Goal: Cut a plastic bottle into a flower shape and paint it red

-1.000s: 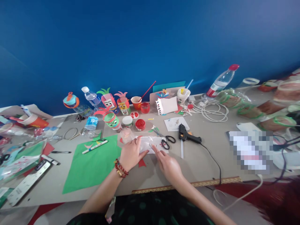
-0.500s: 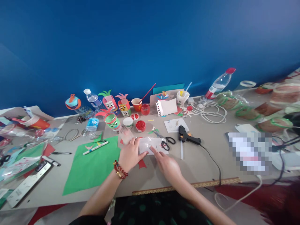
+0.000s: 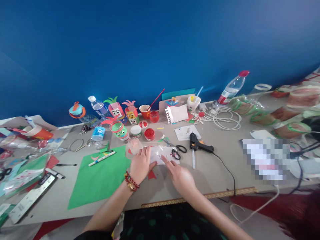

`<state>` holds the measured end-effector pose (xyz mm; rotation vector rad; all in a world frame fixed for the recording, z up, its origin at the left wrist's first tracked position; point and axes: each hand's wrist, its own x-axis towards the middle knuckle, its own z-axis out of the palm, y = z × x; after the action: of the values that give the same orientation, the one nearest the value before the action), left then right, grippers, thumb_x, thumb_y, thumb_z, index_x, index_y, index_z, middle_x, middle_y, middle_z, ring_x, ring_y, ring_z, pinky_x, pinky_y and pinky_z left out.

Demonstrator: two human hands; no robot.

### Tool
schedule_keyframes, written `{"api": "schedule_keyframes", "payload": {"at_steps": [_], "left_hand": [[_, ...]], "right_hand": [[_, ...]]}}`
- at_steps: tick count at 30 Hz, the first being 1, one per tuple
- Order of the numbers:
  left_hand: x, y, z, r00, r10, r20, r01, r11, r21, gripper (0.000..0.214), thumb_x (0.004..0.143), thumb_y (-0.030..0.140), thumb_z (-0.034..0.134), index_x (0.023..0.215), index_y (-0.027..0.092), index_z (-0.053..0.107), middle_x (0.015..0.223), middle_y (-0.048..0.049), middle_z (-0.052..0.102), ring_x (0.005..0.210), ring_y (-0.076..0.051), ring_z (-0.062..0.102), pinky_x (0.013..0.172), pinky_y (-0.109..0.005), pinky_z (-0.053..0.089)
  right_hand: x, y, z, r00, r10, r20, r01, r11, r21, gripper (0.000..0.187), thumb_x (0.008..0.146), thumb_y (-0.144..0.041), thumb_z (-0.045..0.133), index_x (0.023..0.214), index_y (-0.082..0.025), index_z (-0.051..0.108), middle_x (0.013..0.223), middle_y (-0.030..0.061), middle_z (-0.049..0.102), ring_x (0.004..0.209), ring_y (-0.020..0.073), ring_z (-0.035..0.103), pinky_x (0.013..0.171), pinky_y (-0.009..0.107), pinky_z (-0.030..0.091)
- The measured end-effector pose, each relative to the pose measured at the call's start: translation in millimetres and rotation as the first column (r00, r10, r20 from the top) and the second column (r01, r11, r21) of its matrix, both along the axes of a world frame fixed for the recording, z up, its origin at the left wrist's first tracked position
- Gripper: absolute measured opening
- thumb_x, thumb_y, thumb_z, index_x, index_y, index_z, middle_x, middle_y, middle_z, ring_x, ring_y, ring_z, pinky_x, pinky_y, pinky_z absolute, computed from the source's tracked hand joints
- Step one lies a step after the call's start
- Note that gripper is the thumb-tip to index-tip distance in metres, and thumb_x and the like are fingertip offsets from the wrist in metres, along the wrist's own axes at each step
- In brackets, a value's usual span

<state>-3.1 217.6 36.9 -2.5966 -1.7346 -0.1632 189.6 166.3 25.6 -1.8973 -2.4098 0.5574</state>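
Observation:
A clear plastic bottle piece point(image 3: 135, 145) lies on its side; its near part shows only as glare over a white sheet of paper point(image 3: 160, 160). My left hand point(image 3: 141, 163), with a beaded bracelet at the wrist, is closed round it, thumb toward me. From the other side my right hand point(image 3: 180, 175) reaches in. Its index finger is stretched out and touches the plastic over the paper, near small dark drawn marks. Scissors point(image 3: 176, 154) with black handles rest on the paper's right end. Red paper scraps point(image 3: 151, 175) lie under and beside the left hand.
A black glue gun point(image 3: 201, 145) with a trailing cord lies right of the scissors. Green paper point(image 3: 100, 183) with a marker point(image 3: 102, 158) is on the left. Behind stand decorated paper cups point(image 3: 120, 131), an open red paint jar point(image 3: 149, 134) and a red-capped bottle point(image 3: 232, 88).
My left hand has turned slightly and the plastic piece has shifted a little with it. The right index finger stays at about the same place. The view has moved slightly.

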Motion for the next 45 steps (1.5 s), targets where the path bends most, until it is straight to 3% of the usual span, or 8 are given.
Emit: {"api": "schedule_keyframes", "payload": {"at_steps": [13, 27, 35, 39, 45], "left_hand": [[-1, 6, 5.1, 1.000, -0.019, -0.016, 0.018, 0.996, -0.082, 0.060, 0.092, 0.045, 0.061, 0.137, 0.010, 0.040, 0.121, -0.0174, 0.063, 0.107, -0.029, 0.065, 0.082, -0.036, 0.054], [-7, 13, 0.4, 0.999, -0.002, 0.047, 0.008, 0.992, -0.126, 0.056, 0.091, 0.048, 0.061, 0.130, 0.012, 0.043, 0.120, -0.0187, 0.065, 0.109, -0.030, 0.066, 0.085, -0.037, 0.054], [-8, 13, 2.8, 0.997, 0.021, 0.076, -0.010, 0.990, -0.143, 0.054, 0.091, 0.048, 0.060, 0.131, 0.015, 0.045, 0.118, -0.0162, 0.066, 0.106, -0.029, 0.067, 0.085, -0.037, 0.053], [-3, 6, 5.7, 0.998, 0.029, 0.061, -0.024, 0.995, -0.092, 0.072, 0.088, 0.050, 0.064, 0.143, 0.014, 0.036, 0.127, -0.0170, 0.060, 0.107, -0.029, 0.066, 0.084, -0.035, 0.052], [5, 0, 15.0, 0.999, -0.043, -0.021, 0.043, 0.999, 0.005, 0.065, 0.090, 0.033, 0.064, 0.145, 0.013, 0.037, 0.131, -0.0164, 0.058, 0.119, -0.031, 0.057, 0.099, -0.042, 0.046]], "right_hand": [[-2, 2, -16.5, 0.992, 0.030, 0.125, -0.035, 0.999, 0.037, 0.070, 0.093, -0.010, 0.044, 0.158, -0.029, 0.025, 0.106, 0.0075, 0.069, 0.067, 0.0159, 0.070, 0.050, 0.024, 0.043], [-6, 10, -16.4, 0.978, 0.036, 0.206, -0.040, 0.999, 0.015, 0.069, 0.095, -0.013, 0.045, 0.159, -0.030, 0.024, 0.102, 0.0086, 0.071, 0.071, 0.0190, 0.073, 0.054, 0.025, 0.048], [-6, 13, -13.2, 0.984, 0.032, 0.178, -0.034, 0.999, 0.013, 0.066, 0.097, -0.017, 0.046, 0.157, -0.032, 0.026, 0.103, 0.0087, 0.073, 0.069, 0.0180, 0.073, 0.055, 0.024, 0.049], [-1, 13, -6.1, 0.996, 0.047, 0.081, -0.046, 0.999, -0.015, 0.059, 0.099, -0.017, 0.042, 0.156, -0.028, 0.031, 0.111, 0.0111, 0.074, 0.077, 0.0172, 0.074, 0.063, 0.022, 0.051], [-1, 14, 0.5, 0.998, 0.059, 0.010, -0.058, 0.998, -0.021, 0.055, 0.099, -0.013, 0.039, 0.153, -0.023, 0.040, 0.113, 0.0129, 0.074, 0.086, 0.0203, 0.075, 0.068, 0.024, 0.053]]}}
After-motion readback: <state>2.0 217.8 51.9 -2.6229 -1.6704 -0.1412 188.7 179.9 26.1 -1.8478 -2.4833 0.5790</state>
